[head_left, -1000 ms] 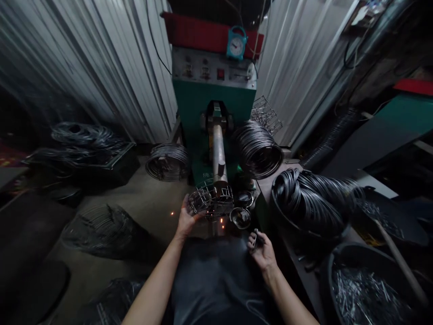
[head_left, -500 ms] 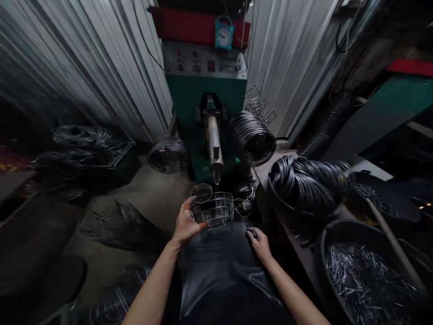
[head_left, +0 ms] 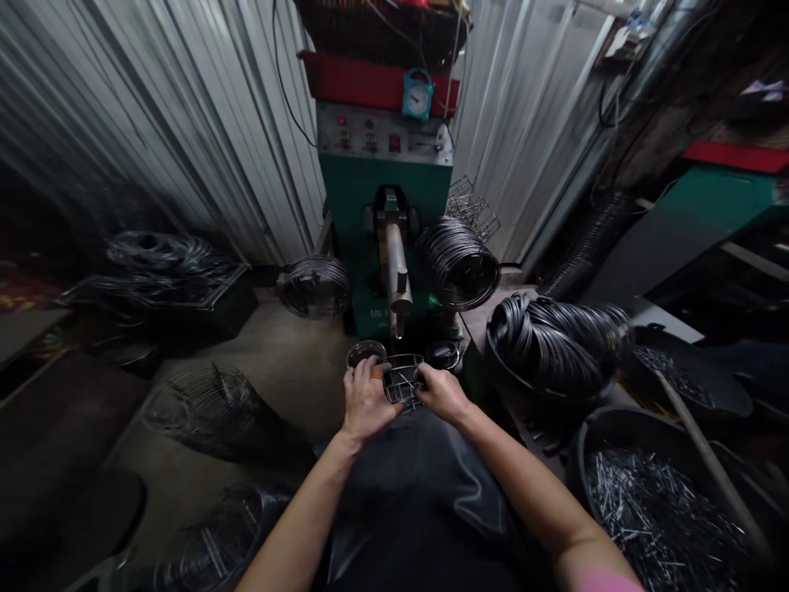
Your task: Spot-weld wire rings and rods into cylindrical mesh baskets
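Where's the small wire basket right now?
In the head view, the wire basket is just below centre, between the left hand and right hand, lower in the picture than the metal arm.

From where I sit, I look into a dim workshop, the light catching mostly on the ridges of the pale metal wall (head_left: pixel 203 107) at left and the matching wall (head_left: pixel 511 123) at right. A thin black cord (head_left: pixel 286 90) hangs down the left one. I see a dull grey-brown floor (head_left: pixel 299 341), a grey bench (head_left: pixel 477 325) to the right, and beyond it a green cabinet (head_left: pixel 703 205) with a red top (head_left: pixel 733 156), the outer edges sinking into shadow
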